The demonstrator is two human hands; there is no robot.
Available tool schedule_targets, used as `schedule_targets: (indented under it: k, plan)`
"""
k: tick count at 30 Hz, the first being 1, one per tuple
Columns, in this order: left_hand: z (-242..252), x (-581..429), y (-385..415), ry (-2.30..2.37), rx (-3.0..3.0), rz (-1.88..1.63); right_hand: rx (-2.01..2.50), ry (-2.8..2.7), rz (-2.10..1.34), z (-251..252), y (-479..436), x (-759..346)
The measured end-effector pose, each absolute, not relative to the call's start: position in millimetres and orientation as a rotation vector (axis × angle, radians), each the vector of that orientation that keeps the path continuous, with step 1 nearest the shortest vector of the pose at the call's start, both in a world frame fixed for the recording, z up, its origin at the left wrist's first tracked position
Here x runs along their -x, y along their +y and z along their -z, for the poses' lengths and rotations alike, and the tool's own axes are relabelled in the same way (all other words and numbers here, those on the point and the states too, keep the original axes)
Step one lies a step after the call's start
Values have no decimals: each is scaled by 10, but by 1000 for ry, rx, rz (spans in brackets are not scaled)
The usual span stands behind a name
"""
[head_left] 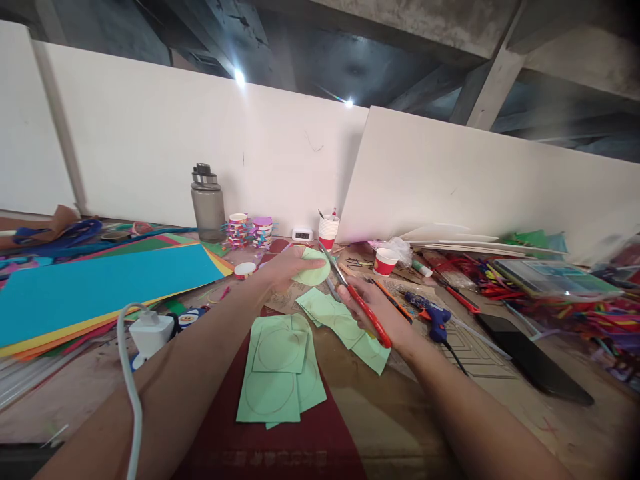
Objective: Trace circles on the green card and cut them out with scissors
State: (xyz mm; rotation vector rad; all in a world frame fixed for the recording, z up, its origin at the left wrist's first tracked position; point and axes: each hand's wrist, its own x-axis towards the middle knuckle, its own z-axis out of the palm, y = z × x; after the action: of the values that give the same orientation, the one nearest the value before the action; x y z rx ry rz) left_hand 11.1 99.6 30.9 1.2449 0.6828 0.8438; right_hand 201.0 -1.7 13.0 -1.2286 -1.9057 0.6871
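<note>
My left hand (289, 264) pinches a light green paper piece (313, 268) with a rounded edge. In my right hand (379, 308) are red-handled scissors (356, 293), their blades parted beside the paper's right edge. Whether the blades touch the paper, I cannot tell. Below my hands, green paper squares (273, 393) with drawn circles lie overlapping on a dark red sheet (220, 440). More green paper scraps (343, 320) lie under the scissors.
Blue card sheets (115, 280) and a white charger (150, 332) lie on the left. A grey bottle (207, 207) stands behind. To the right are a paper cup (385, 261), a blue glue gun (434, 317), a black phone (533, 357) and a plastic case (555, 277).
</note>
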Motion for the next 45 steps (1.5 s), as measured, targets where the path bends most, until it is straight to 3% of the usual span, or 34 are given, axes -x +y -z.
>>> schedule_targets:
  k: [8, 45]
  plan:
    - [-295, -273, 879, 597, -1032, -1035, 1193, -1774, -841, -93, 2, -2015]
    - [-317, -171, 950, 653, -1300, -910, 1262, -1828, -798, -116, -14, -2028]
